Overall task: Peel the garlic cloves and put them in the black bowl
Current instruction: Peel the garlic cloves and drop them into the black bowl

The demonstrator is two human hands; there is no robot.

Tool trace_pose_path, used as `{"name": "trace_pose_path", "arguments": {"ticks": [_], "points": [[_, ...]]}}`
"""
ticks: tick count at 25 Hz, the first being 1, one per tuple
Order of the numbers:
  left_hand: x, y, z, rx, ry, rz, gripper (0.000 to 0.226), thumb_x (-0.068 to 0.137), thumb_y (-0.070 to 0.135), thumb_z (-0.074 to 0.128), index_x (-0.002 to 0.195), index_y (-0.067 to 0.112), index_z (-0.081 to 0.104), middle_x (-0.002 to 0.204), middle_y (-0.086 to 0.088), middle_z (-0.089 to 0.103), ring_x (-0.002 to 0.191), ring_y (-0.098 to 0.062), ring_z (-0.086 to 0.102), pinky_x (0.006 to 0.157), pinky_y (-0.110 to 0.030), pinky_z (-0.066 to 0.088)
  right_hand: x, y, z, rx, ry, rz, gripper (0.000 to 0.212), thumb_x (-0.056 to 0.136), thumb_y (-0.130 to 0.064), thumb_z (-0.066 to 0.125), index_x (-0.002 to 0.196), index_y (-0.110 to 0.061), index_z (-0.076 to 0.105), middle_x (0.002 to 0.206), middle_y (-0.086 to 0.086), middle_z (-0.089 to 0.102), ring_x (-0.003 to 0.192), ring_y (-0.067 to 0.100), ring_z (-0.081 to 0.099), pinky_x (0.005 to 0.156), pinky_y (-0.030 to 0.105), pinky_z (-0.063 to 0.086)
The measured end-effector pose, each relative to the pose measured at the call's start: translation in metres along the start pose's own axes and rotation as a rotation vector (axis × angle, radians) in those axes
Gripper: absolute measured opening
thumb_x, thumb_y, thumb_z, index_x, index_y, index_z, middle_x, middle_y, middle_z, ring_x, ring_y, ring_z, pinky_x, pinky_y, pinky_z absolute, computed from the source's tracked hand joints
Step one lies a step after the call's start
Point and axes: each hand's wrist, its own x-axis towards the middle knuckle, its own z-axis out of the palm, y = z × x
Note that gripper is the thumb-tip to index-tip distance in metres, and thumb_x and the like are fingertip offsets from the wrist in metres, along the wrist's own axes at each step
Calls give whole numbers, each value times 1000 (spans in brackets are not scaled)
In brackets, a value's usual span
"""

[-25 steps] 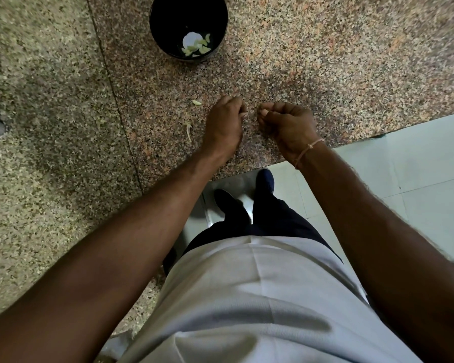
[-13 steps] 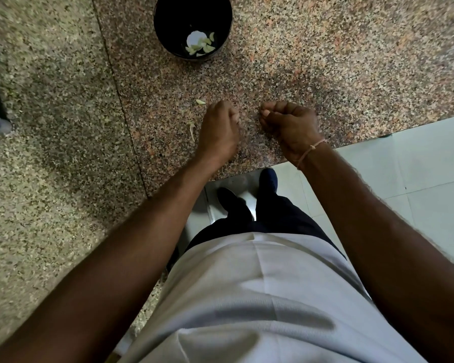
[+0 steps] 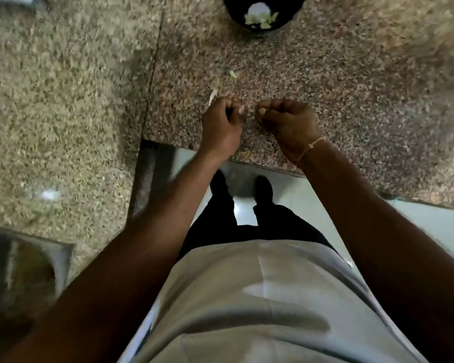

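Observation:
The black bowl (image 3: pixel 286 19) stands at the far edge of the granite counter, cut off by the top of the view, with several peeled garlic cloves (image 3: pixel 260 17) inside. My left hand (image 3: pixel 222 124) hovers over the counter near its front edge, fingers curled, pinching a small pale garlic clove (image 3: pixel 241 109) that is mostly hidden. My right hand (image 3: pixel 286 121) is a short gap to its right, fingers curled into a fist, thumbnail showing; nothing visible in it. One loose clove piece (image 3: pixel 233 74) and a strip of peel (image 3: pixel 213 96) lie on the counter beyond my left hand.
The speckled granite counter (image 3: pixel 351 100) has a seam (image 3: pixel 155 61) left of my hands and a front edge (image 3: pixel 260 166) just under my wrists. A shiny steel vessel (image 3: pixel 24 271) sits at the lower left. Below are the tiled floor (image 3: pixel 430 226) and my shoes.
My hands have drawn slightly apart. The view has tilted down, so the bowl sits at the top edge and the steel vessel has come into sight.

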Motion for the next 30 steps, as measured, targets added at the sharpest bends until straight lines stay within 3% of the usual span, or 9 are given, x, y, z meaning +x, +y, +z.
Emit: {"name": "trace_pose_path", "arguments": {"ticks": [4,7,10,12,14,18,22,27,30], "points": [[-36,-12,6,-324,212,-258,23,102,20,65,79,22,62,67,16,60,59,4,50,63,-22,44,-1,-3,4,-79,-164,59,13,91,10,67,90,-2,74,83,11,74,81,19,71,82,31,59],[-88,-35,-4,-637,395,-364,21,101,13,64,82,4,65,66,-3,59,62,-13,51,64,-32,43,-26,19,26,-198,-349,94,18,89,8,70,83,-7,76,83,9,75,83,22,70,85,33,58],[-153,-58,-15,-930,534,-450,22,103,1,60,82,7,62,62,0,59,61,-14,50,63,-29,47,-60,47,53,-354,-559,86,12,85,-1,75,88,-11,80,94,13,77,86,22,72,82,30,57],[-209,-84,-25,-1035,675,-486,21,103,0,59,85,10,63,63,3,61,59,-12,52,59,-23,48,-92,79,77,-421,-679,173,18,88,2,73,105,0,75,107,22,74,94,23,73,83,26,57],[-272,-119,-31,-1106,831,-541,16,102,1,61,89,9,64,69,-1,60,58,-11,55,59,-22,49,-135,121,100,-485,-787,271,21,90,9,69,111,7,70,108,24,73,97,23,73,84,25,58],[-398,-185,-15,-1256,1082,-658,10,101,1,63,92,5,64,74,-5,60,56,-9,56,59,-20,51,-228,204,125,-606,-928,386,21,84,18,66,85,0,74,83,12,74,86,24,71,88,30,59],[-510,-267,37,-1417,1349,-825,17,101,-1,62,86,7,65,72,-6,58,54,-8,54,56,-18,49,-312,322,117,-866,-1000,463,15,83,15,71,89,2,74,87,14,75,86,25,71,89,30,59],[-551,-358,99,-1632,1642,-938,9,100,3,66,92,6,67,77,-4,63,58,-9,57,62,-19,55,-329,460,111,-1108,-1128,497,18,85,17,67,90,1,73,84,10,77,84,21,72,86,29,60],[-550,-445,141,-1666,1754,-970,10,100,2,65,90,5,67,77,-6,65,58,-9,58,63,-19,56,-309,571,109,-1261,-1244,372,25,86,17,67,87,-6,74,76,3,76,75,15,71,80,28,60]]}}
